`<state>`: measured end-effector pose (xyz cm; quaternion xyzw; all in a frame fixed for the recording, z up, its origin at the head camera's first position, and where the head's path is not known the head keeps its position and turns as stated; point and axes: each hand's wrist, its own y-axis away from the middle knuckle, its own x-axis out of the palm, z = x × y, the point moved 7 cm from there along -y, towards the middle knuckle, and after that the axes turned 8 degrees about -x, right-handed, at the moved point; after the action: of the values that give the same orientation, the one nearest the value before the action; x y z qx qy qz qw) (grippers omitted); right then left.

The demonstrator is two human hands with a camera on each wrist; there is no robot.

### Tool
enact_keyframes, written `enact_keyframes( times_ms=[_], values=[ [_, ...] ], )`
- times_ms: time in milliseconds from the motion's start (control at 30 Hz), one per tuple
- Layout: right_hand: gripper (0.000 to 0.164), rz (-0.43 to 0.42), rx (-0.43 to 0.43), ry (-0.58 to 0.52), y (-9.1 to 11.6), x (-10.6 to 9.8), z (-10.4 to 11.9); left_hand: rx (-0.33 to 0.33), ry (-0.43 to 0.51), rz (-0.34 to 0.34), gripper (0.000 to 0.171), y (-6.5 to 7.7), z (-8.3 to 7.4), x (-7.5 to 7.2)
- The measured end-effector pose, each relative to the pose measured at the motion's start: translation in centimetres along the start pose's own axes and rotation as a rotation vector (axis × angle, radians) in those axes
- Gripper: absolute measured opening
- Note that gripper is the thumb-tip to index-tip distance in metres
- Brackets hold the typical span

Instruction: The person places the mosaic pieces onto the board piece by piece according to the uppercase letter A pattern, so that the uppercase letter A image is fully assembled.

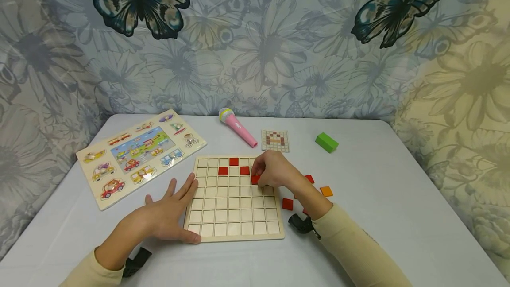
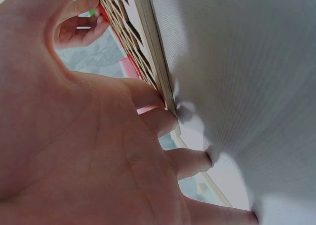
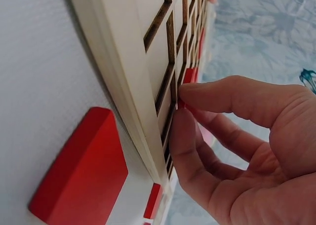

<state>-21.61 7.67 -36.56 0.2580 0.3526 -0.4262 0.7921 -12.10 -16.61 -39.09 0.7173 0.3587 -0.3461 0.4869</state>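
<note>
A wooden grid board (image 1: 235, 239) lies flat on the white table. My left hand (image 1: 167, 216) rests at its left edge, fingers spread, thumb at the near left corner. Over the upper right cells, my right hand (image 1: 275, 169) pinches a red square tile (image 1: 255, 180) between thumb and fingertips. In the right wrist view, only a sliver of that tile shows between the fingertips, close over the grid. Three other red tiles sit in cells of the upper rows, one of them in the top row (image 1: 233, 161). The left wrist view shows the left fingers (image 2: 190, 163) along the board's side.
Loose red tiles (image 1: 287, 204) and an orange tile (image 1: 326, 191) lie right of the board, partly behind the right forearm. Beyond it are a patterned grid card (image 1: 275, 141), a pink toy microphone (image 1: 241, 129) and a green block (image 1: 326, 142). A vehicle picture puzzle (image 1: 95, 180) lies at left.
</note>
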Motion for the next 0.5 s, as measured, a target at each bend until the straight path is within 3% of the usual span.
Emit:
enact_keyframes(
  times_ms=[500],
  values=[
    [0.02,-0.001,0.009,-0.034,0.1,0.05,-0.43,0.003,0.004,-0.007,0.139,0.1,-0.07,-0.01]
  ],
)
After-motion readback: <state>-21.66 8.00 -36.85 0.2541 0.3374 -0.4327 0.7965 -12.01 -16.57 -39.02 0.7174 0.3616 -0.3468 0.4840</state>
